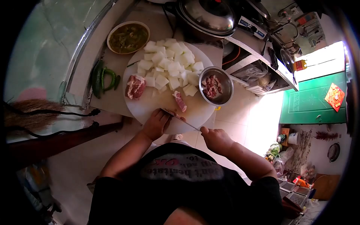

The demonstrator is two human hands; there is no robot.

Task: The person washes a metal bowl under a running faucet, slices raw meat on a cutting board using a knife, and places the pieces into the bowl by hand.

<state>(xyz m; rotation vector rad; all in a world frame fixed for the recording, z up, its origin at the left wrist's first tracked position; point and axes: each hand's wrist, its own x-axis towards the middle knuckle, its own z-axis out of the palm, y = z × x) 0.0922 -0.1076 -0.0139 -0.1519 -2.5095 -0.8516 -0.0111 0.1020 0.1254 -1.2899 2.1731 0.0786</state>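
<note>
Person cutting at a round board, seen from within the room. The right hand [215, 140] is closed around the handle of a knife [186, 122], whose blade slants far and left across the near part of the cutting board [155, 103]. The left hand [155, 122], its fingers bent, rests at the board's near edge beside the blade's far end; I cannot tell whether it grips anything. Small meat scraps [171, 112] lie along the blade. Just beyond, a strip of meat [179, 101] lies alone; a larger meat chunk [135, 87] sits at the board's left. White cubes [170, 63] cover the far half. At right, a metal bowl [230, 86] contains cut meat [212, 86]. Left of the board, green peppers [98, 79] lie on the tabletop [112, 103].
</note>
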